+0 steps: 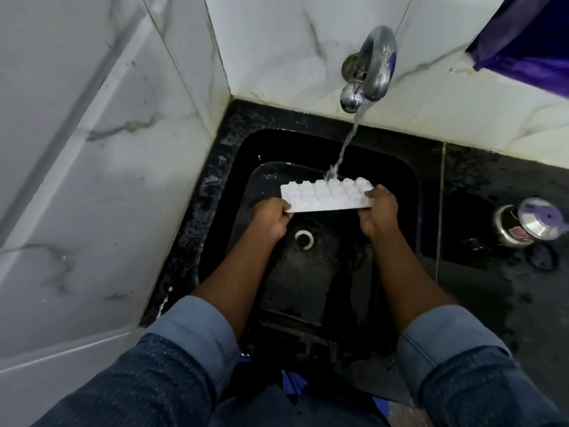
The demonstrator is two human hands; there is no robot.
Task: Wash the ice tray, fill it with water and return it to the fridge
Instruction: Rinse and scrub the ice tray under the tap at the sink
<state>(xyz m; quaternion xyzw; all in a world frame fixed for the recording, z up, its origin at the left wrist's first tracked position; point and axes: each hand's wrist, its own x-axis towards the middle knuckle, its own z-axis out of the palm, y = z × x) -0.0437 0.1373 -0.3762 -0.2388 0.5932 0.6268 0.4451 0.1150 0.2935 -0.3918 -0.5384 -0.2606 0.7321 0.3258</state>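
Observation:
A white ice tray (326, 195) is held over the black sink (240, 155), turned so its bumpy underside faces up. My left hand (272, 218) grips its left end and my right hand (379, 211) grips its right end. A chrome tap (369, 69) on the tiled wall runs, and its stream of water (345, 149) lands on the tray's far edge near the middle.
The sink drain (304, 239) lies below the tray. Marble-look wall tiles rise at the left and back. On the wet black counter at the right stands a small steel pot with a lid (528, 226). A purple cloth (529, 38) hangs at the top right.

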